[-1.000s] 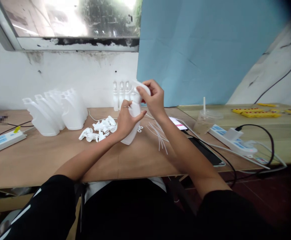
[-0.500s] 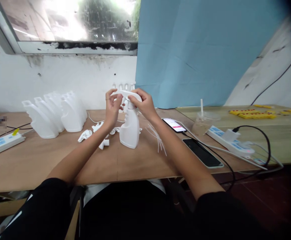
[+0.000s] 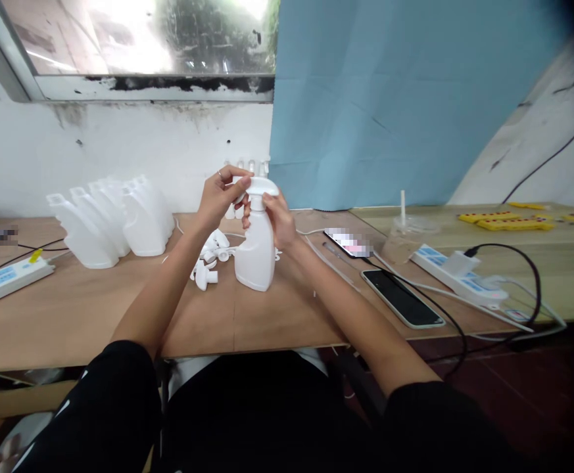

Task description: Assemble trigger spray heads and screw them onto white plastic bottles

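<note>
A white spray bottle (image 3: 256, 257) stands upright on the table in front of me, with a white trigger spray head (image 3: 263, 186) on its neck. My left hand (image 3: 221, 200) pinches the front end of the spray head between thumb and fingers, its lower fingers curled near the trigger. From the right, my right hand (image 3: 281, 220) is wrapped round the bottle's neck, thumb just under the head. Some of its fingers are hidden behind the bottle. Loose white spray heads (image 3: 208, 274) lie in a heap left of the bottle, partly covered by my left forearm.
Several white bottles without heads (image 3: 143, 226) stand at the left, near a power strip (image 3: 8, 282). More bottles with heads stand behind my hands. To the right are a dark phone (image 3: 402, 299), a lit phone (image 3: 346, 243), a plastic cup (image 3: 400, 240), cables and another power strip (image 3: 457, 279).
My right hand has slid from the top of the spray head down to the bottle's neck. My left hand has closed on the head's front end. The head has turned a little; the bottle stays put.
</note>
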`<state>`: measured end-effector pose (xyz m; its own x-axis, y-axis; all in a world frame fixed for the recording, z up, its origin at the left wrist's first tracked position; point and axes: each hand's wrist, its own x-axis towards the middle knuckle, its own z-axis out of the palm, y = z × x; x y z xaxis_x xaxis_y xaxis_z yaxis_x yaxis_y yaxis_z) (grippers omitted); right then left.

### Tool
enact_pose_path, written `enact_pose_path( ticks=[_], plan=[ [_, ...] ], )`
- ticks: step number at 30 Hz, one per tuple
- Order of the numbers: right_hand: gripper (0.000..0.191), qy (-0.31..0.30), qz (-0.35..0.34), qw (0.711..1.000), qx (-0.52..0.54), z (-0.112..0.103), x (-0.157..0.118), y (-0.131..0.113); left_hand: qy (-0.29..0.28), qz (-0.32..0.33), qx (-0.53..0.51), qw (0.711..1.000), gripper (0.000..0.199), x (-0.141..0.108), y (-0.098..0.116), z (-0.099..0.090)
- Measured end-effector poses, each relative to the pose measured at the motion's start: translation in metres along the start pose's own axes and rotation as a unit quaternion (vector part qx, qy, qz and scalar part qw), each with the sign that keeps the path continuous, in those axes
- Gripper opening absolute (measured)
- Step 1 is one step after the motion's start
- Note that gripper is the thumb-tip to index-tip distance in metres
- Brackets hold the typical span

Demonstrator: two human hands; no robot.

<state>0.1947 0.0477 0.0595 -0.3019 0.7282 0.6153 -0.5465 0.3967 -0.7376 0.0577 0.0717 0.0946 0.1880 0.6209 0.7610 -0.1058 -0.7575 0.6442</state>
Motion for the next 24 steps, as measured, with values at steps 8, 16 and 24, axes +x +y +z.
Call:
enact_pose_path(
  ticks=[8,16,24],
  plan=[
    [0.035,-0.034,0.018,0.999,-0.009,-0.0111,-0.0011,0.0076,-0.013,0.032,-0.028,0.999,0.026,-0.0006,-0.0060,-0.0044],
    [0.040,-0.027,0.018,0.999,-0.015,-0.0065,-0.0029,0.0044,-0.018,0.033,-0.018,0.999,0.023,-0.0018,0.0010,-0.0028],
    [0.041,-0.023,0.023,0.999,-0.025,-0.0039,-0.0025,0.0034,-0.021,0.014,-0.053,0.998,0.024,-0.0036,0.0018,-0.0005]
  ],
)
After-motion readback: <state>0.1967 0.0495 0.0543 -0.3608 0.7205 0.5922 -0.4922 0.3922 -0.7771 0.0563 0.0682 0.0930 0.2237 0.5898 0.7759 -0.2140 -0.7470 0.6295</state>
